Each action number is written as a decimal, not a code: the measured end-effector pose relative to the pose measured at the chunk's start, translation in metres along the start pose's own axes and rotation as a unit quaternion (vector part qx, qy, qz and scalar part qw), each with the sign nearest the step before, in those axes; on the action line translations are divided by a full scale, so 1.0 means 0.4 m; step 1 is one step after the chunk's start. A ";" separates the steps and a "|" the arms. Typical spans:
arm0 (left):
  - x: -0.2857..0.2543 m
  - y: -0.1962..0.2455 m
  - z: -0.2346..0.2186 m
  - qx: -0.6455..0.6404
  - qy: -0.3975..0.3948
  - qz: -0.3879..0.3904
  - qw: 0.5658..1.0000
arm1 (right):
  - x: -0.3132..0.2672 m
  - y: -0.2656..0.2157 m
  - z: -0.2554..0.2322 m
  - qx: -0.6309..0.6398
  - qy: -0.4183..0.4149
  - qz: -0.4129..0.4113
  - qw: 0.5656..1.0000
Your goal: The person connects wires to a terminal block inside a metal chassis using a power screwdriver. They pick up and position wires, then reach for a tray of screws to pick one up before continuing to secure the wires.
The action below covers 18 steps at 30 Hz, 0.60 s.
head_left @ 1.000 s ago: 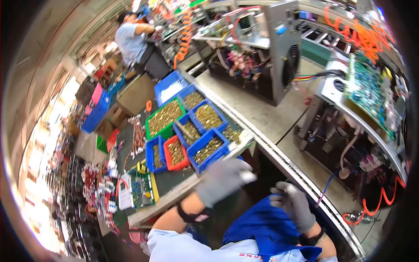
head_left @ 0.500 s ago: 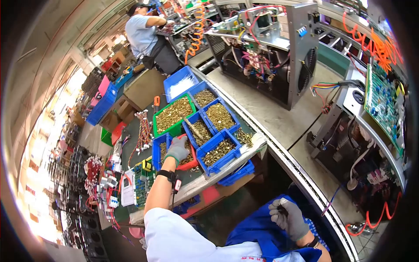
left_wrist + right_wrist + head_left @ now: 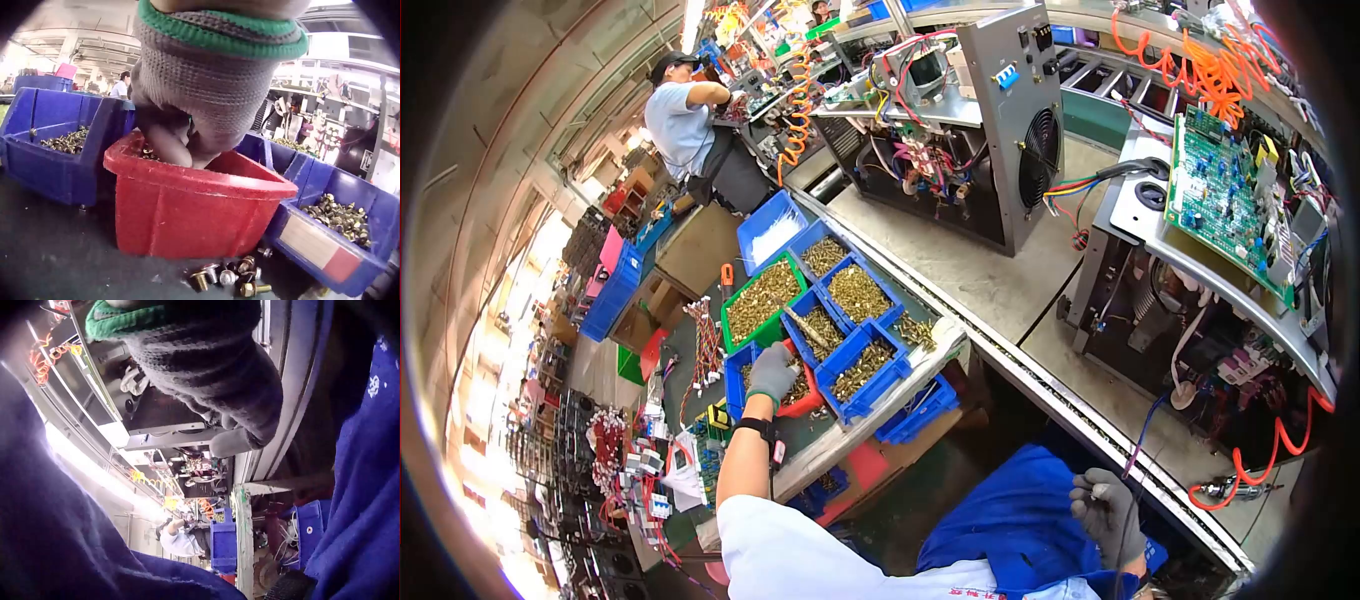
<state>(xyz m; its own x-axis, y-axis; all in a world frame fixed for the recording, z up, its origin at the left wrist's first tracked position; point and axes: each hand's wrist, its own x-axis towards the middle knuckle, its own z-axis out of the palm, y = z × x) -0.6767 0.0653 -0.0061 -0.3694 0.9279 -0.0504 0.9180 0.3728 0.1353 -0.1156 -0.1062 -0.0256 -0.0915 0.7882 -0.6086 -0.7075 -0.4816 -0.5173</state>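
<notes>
My gloved left hand [image 3: 772, 377] reaches down into the red bin [image 3: 805, 403]. In the left wrist view the left hand [image 3: 203, 94] has its fingers inside the red bin [image 3: 194, 209], their tips hidden behind its front wall. Several loose screws [image 3: 228, 275] lie before that bin. My gloved right hand [image 3: 1108, 515] is above the blue cloth on my lap, palm up and fingers curled, with a small shiny piece at them. In the right wrist view the right hand [image 3: 206, 381] has bent fingers; what lies inside them is mostly hidden.
Blue bins [image 3: 862, 375] and a green bin [image 3: 762, 300] of brass-coloured screws surround the red bin. Wire bundles [image 3: 704, 345] lie left of them. Opened machines [image 3: 1000, 150] stand beyond the rail, with a green circuit board [image 3: 1220, 195] at right. Another person [image 3: 685, 120] stands further back.
The left hand moved from the near table edge into the red bin and stays there. My right hand is lower and a little further right, still curled. The head view has shifted.
</notes>
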 end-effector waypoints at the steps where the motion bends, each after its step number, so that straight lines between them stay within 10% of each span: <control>1: -0.004 0.004 0.002 0.001 -0.003 0.001 1.000 | -0.007 -0.005 -0.005 -0.035 0.020 -0.024 0.999; 7: -0.004 0.025 -0.033 -0.065 -0.082 0.126 0.986 | -0.030 -0.025 -0.038 -0.074 0.001 -0.089 0.993; 11: 0.026 0.000 -0.007 0.035 -0.106 0.074 0.991 | -0.072 -0.078 -0.007 -0.140 0.004 -0.078 0.987; 13: 0.054 -0.043 0.014 0.033 -0.050 0.188 0.980 | -0.110 -0.112 -0.026 -0.180 0.003 -0.087 0.980; 18: 0.032 0.010 -0.001 -0.195 -0.119 0.079 0.970 | -0.156 -0.169 -0.089 -0.250 0.152 -0.219 0.931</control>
<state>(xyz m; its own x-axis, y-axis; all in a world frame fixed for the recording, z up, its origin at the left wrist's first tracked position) -0.6778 0.0788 -0.0057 -0.1413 0.9655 -0.2188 0.8191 0.2381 0.5220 -0.0373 -0.1365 0.0259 0.3851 0.8430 -0.3756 -0.2092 -0.3167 -0.9252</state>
